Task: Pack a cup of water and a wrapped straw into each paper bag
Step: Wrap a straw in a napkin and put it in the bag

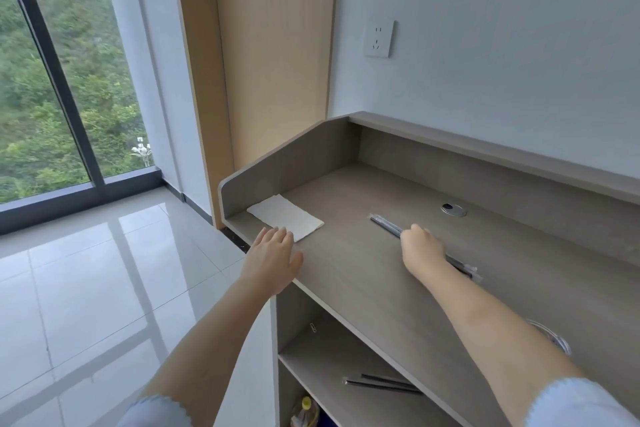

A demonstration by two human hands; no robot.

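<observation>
Two hands over the wooden table (398, 288). Flat folded paper bag (285, 217) lies far left by the side wall. Left hand (273, 258), fingers straight and relaxed, touches the bag's near corner. Right hand (420, 248) curled around wrapped straws (386, 225) mid-table. Cup rim (554, 336) near right, mostly hidden by the forearm.

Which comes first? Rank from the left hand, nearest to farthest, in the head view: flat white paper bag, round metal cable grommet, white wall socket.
1. Flat white paper bag: under the left hand's fingertips, desk's left end.
2. Round metal cable grommet: further right, mid-desk.
3. White wall socket: on the wall above.
</observation>
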